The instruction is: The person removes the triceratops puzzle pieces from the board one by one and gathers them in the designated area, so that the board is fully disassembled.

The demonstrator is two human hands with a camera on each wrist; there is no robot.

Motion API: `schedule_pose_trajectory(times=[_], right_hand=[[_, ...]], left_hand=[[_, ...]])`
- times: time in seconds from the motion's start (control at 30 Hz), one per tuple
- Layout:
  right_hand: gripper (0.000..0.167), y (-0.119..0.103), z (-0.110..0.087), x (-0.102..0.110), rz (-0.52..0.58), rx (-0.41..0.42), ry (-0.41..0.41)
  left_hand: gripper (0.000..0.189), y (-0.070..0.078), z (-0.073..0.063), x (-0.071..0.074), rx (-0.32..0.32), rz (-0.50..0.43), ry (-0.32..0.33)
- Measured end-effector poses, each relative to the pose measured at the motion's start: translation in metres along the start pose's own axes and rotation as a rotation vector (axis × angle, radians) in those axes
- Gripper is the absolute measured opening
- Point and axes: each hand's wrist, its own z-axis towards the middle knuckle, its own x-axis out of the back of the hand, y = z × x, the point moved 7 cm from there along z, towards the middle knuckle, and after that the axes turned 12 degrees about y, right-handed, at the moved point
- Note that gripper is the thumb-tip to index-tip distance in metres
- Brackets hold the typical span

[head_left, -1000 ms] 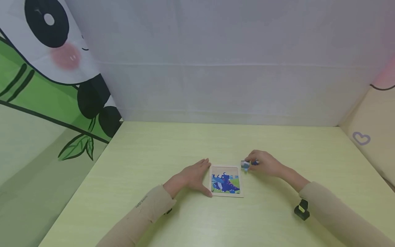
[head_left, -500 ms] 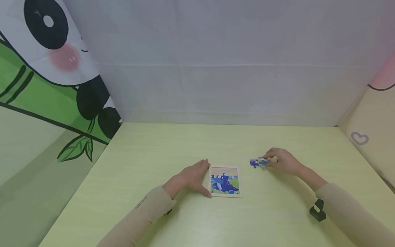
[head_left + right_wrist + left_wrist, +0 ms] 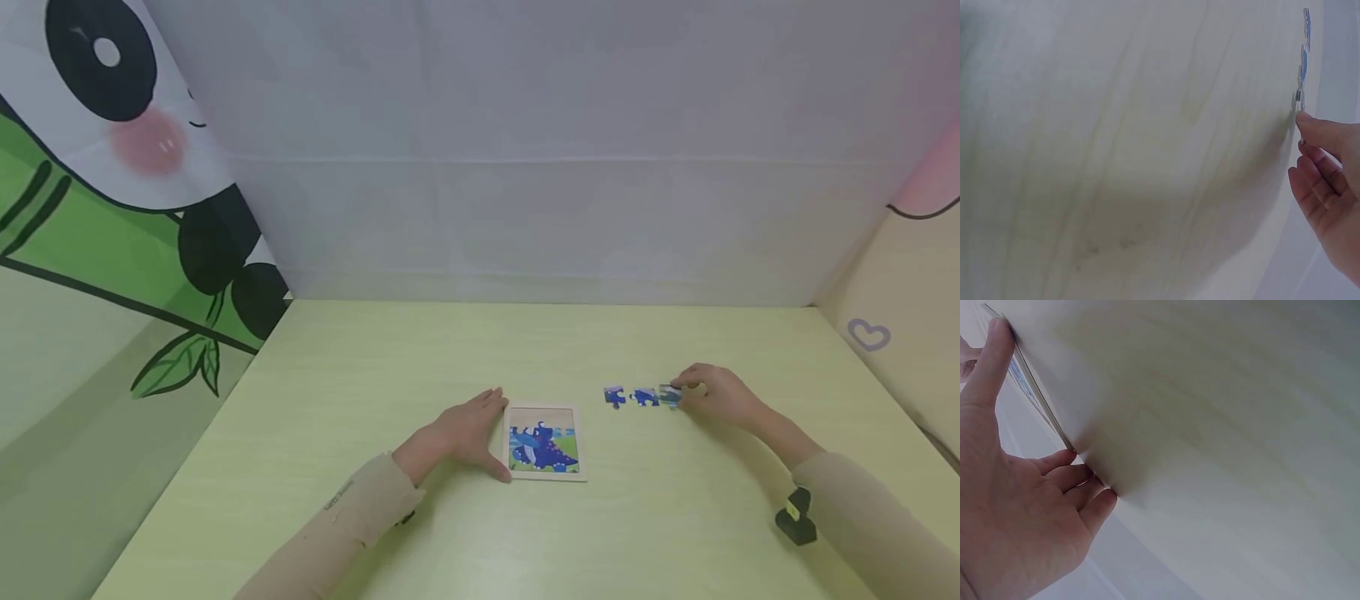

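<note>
On the table lies a jigsaw tray [image 3: 546,477] with a pale wooden rim and a blue dinosaur picture; a bare strip shows along its top. My left hand [image 3: 462,429] rests at its left edge, thumb by the lower corner and fingers by the upper one. In the left wrist view the thumb [image 3: 994,359] lies along the tray's edge, fingertips on the tabletop. To the tray's right, my right hand [image 3: 717,396] pinches a puzzle piece [image 3: 668,394] between thumb and fingers. Left of that piece lie two blue puzzle pieces [image 3: 614,397], set in a row.
The pale yellow table [image 3: 420,350] reaches back to a light grey cloth wall [image 3: 480,225]. A panda-printed panel [image 3: 150,150] stands at the left, a beige one [image 3: 915,317] at the right. A black wrist device [image 3: 797,518] hangs below the right sleeve.
My right hand has moved right, away from the tray, and the bunched puzzle pieces are now spread in a row. The left hand stays at the tray's left edge.
</note>
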Motion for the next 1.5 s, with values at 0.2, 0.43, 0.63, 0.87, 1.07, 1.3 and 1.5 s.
schedule_pose_trajectory(times=[0.2,0.43,0.63,0.87,1.07,1.3,1.5], right_hand=[[0.022,0.007,-0.002,-0.001,0.0,-0.02,-0.007],[0.019,0.011,-0.005,-0.002,0.038,-0.032,-0.008],[0.019,0.014,-0.006,-0.002,0.04,-0.052,-0.007],[0.021,0.013,-0.004,-0.002,0.056,-0.058,-0.015],[0.027,0.013,-0.004,-0.003,0.056,-0.072,-0.039],[0.027,0.013,-0.002,-0.001,0.088,-0.079,-0.058],[0.027,0.0,0.004,0.0,0.106,-0.082,-0.06]], left_hand=[[0.115,0.001,-0.001,0.001,-0.001,-0.008,0.004],[0.115,0.0,-0.001,0.001,-0.004,-0.011,0.012],[0.115,-0.002,-0.001,0.002,0.002,-0.017,0.015],[0.115,-0.003,-0.001,0.003,-0.004,-0.031,0.02],[0.114,-0.002,-0.001,0.003,-0.006,-0.029,0.015],[0.115,-0.003,-0.001,0.002,-0.001,-0.027,0.017],[0.115,-0.001,-0.003,0.002,-0.007,-0.037,0.016]])
